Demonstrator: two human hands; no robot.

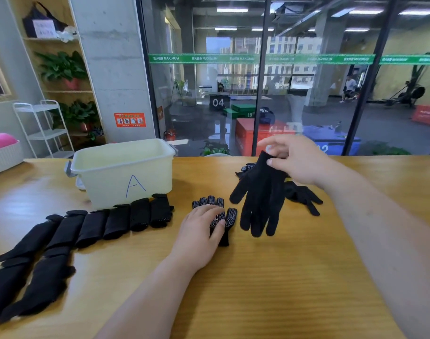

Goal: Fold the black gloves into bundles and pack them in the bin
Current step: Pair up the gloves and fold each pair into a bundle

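Hanging glove [260, 192]: black, held up by its cuff over the table [258, 289], fingers dangling down, tips just above or on the wood, can't tell which. Right hand [299, 162] pinches the cuff between thumb and curled fingers, with the index finger sticking out loose to the left. The right forearm comes in from the right edge, raised off the table, wrist bent down a bit.

Flat glove [221, 212]: black, dotted grip side up, lying on the table just left of the hanging one. Left hand [201, 236] rests palm-down on it with fingers fairly straight, pressing not gripping. The left forearm runs up from the bottom edge, low over the wood.

A few loose gloves [303, 195] lie behind and to the right of the hanging one, under the right wrist.

Folded bundles [125, 218] sit in a curved row from the front of the bin out to the left edge, side by side and touching.

Bin [125, 167]: cream plastic, "A" on its front, at the back left of the table. From this angle its inside is mostly hidden.
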